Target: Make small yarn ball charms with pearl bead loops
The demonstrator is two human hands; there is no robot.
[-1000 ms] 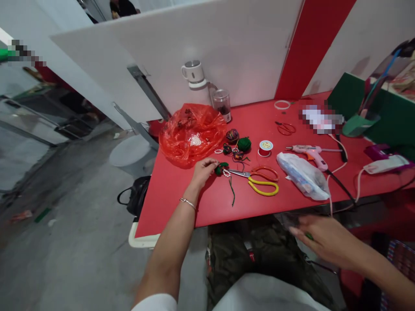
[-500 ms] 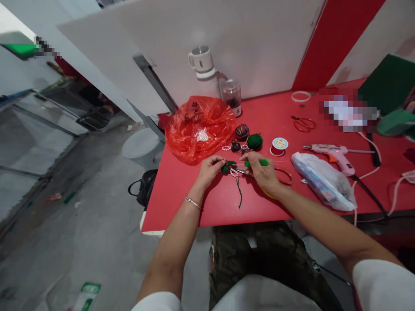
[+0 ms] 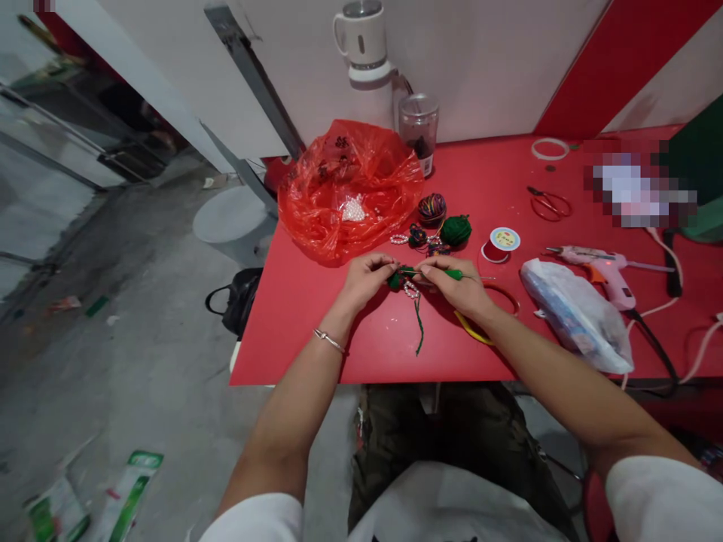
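Both hands meet over the red table (image 3: 361,354). My left hand (image 3: 364,277) pinches a small green woven piece with white beads (image 3: 402,284), from which a green cord (image 3: 419,331) trails toward me. My right hand (image 3: 459,284) is closed on a thin tool with a green handle (image 3: 453,274), its tip pointing at the green piece. Yellow and red scissors (image 3: 480,331) lie partly under my right wrist.
A red plastic bag with white beads (image 3: 347,188), yarn balls (image 3: 446,222), a red thread spool (image 3: 500,245), a glue gun (image 3: 599,265), a clear plastic bag (image 3: 576,312), small red scissors (image 3: 547,202), a jar (image 3: 419,128) and a white mug (image 3: 364,38) sit around. A black bag (image 3: 237,297) lies on the floor.
My right hand came up from below the table edge with the green-handled tool and joined my left hand at the green piece. The view tilted down.
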